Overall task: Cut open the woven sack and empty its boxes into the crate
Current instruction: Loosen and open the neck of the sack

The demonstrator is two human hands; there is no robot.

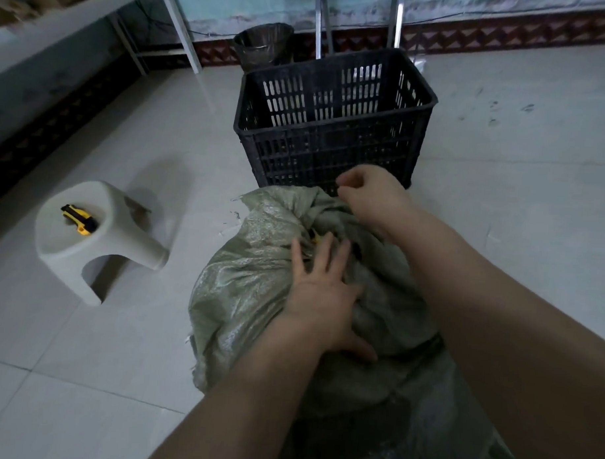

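The woven sack (259,262) lies on the floor with its long axis running near to far, its gathered mouth touching the crate (332,134). The left hand (323,292) presses flat and spread on the sack. The right hand (371,194), nearer the crate, is clenched by the mouth; on what, I cannot tell.

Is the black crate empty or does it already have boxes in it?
Empty, as far as shown: the black crate shows only bare slotted walls inside, though its floor is hidden.

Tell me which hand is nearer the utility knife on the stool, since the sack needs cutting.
Left. The left hand lies flat on the sack, on the side of the utility knife; the right hand is over by the crate.
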